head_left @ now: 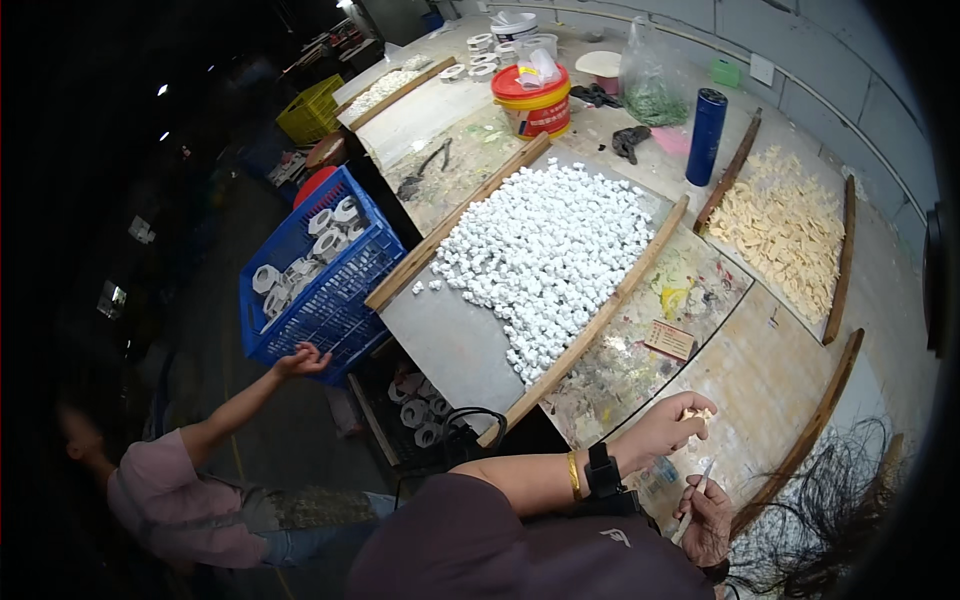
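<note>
My left hand point(665, 432) pinches a small cream-coloured piece point(697, 416) over a worn tan board at the lower right. Close below it, my right hand point(708, 515) is closed around a slim pale-handled tool point(684, 522) with a thin tip, which points up toward the left hand. Whether that tip is a blade or a brush cannot be made out. On a grey sheet ahead lies a heap of small white pieces point(550, 255). Cream-coloured pieces point(785, 230) are spread on another board at the right.
Wooden strips point(600, 320) edge the boards. A blue bottle point(706, 137), a red-and-yellow bucket point(532, 100) and a clear bag point(652, 75) stand farther back. At the left, a co-worker point(200, 480) stretches an arm by a blue crate point(325, 270) of white rings. Dark hair hangs lower right.
</note>
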A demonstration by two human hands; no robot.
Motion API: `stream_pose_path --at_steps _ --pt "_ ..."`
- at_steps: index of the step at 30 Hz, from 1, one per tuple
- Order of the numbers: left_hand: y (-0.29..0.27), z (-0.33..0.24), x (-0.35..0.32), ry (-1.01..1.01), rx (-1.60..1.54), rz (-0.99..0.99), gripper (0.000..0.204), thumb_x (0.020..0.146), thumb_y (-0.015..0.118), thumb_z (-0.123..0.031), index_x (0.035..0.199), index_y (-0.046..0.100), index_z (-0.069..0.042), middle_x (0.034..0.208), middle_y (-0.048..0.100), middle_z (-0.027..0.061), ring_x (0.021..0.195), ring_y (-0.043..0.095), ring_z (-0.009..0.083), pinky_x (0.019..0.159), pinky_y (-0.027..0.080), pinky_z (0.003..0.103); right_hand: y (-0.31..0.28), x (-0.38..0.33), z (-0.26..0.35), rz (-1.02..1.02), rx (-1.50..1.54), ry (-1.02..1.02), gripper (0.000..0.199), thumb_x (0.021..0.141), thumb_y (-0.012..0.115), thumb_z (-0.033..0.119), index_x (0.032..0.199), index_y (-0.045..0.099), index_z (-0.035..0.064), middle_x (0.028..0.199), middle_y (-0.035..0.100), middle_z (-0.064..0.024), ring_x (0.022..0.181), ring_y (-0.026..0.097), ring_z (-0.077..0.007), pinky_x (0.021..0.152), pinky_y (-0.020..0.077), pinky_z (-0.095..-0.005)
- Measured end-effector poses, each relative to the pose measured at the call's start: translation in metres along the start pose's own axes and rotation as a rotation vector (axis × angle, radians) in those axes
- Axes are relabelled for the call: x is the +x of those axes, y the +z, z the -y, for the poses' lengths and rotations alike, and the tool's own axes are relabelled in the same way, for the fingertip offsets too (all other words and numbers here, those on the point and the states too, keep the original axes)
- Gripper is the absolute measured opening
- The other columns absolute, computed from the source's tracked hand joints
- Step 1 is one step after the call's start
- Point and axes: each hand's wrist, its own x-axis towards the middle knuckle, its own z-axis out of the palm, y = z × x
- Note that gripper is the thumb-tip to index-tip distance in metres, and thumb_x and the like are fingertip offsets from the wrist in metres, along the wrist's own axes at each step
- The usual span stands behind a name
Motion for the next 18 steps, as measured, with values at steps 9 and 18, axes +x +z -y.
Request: stream_pose_path --at_steps 9,18 --pt "0.003 -0.01 -0.004 -0.049 0.026 0.08 0.036 0.086 0.053 -0.007 0.122 0.055 -0.005 0.084 0.062 0.0026 0.053 0.038 0.0008 0.045 0.028 0.017 -0.012 0.007 0.006 -0.061 -0.252 -0.197 0.035 0.093 0.057 0.025 0.116 0.053 -0.0012 0.069 0.056 -0.0032 0.051 0.049 -0.0089 0.047 0.0396 -0.0206" --pt "-0.005 0.011 -0.017 0.13 0.05 0.018 0.035 0.082 0.053 -0.007 0.117 0.057 -0.002 0.081 0.063 0.0024 0.066 0.051 0.0054 0.059 0.039 0.022 -0.015 0.037 0.0 0.028 -0.469 -0.134 0.025 0.093 0.058 0.028 0.101 0.054 0.0056 0.065 0.048 0.0025 0.051 0.044 -0.0057 0.045 0.0361 -0.0188"
